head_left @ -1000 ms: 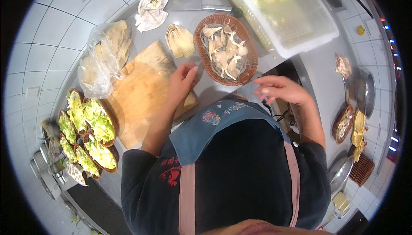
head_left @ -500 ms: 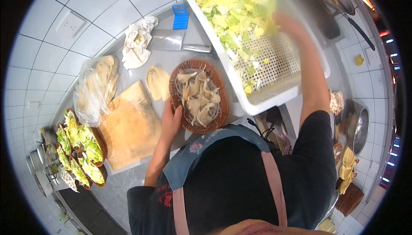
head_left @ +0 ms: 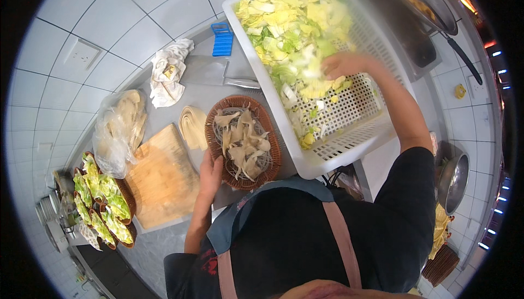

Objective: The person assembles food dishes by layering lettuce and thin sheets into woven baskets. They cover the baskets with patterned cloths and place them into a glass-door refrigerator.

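Note:
My left hand (head_left: 210,174) grips the near left rim of an oval brown wicker basket (head_left: 274,160), thumb on the edge. In the basket, torn oyster mushrooms (head_left: 243,140) lie over thin translucent noodles (head_left: 261,163). My right hand (head_left: 349,65) reaches into a large white perforated plastic crate (head_left: 319,163), its fingers curled around some chopped cabbage leaves (head_left: 312,64); the leaves by the fingertips are partly blurred. More yellow-green cabbage fills the crate's far and left side. Its holed bottom shows under my right wrist.
Left of the basket are folded tofu sheets (head_left: 192,128), a wooden cutting board (head_left: 164,176), a plastic bag of tofu sheets (head_left: 121,127) and several leaf-filled baskets (head_left: 131,200). Beyond lie a cleaver (head_left: 210,69), a cloth (head_left: 168,75) and a blue rack (head_left: 221,41). A pan (head_left: 426,1) stands far right.
My right hand has moved left and nearer in the crate, down to the cabbage. The wicker basket, still in my left hand, sits slightly lower and further left in view.

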Motion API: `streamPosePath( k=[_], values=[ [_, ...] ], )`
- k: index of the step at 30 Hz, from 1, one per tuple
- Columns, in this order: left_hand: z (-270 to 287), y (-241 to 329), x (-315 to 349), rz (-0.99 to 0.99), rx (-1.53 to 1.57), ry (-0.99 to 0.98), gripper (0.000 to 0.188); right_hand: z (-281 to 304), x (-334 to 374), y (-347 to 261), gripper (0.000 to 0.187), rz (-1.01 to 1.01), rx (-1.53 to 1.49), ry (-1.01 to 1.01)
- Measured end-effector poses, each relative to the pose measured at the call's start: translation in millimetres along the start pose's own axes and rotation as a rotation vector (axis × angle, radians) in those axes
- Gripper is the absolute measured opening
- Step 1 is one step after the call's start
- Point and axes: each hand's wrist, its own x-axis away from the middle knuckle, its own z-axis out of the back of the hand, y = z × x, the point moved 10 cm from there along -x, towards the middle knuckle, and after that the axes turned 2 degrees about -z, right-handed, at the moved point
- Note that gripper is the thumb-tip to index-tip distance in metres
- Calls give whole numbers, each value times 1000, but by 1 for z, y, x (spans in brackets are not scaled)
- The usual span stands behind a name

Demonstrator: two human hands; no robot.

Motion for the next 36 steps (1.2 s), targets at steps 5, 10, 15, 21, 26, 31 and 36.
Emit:
streamPosePath(
  k=[5,10,15,21,26,31,36],
  values=[
    [-2,25,-6,-36,-99,-35,37,54,-45,93,59,-265,39,185],
    [-3,24,-7,-31,-103,-32,38,36,-49,48,63,-222,-246,476],
    [0,22,-8,-82,-153,-23,38,-38,-30,-36,72,242,284,125],
    [1,27,-10,-85,-191,-20,37,2,-25,68,78,-232,-113,-88],
    [1,40,-11,-157,-191,-21,35,10,-38,26,90,-175,-171,388],
    [4,36,-7,-166,-165,-1,35,-82,-4,-96,102,-42,294,-42],
    [6,35,-6,-163,-145,6,33,-110,23,-99,96,66,364,119]
  ],
)
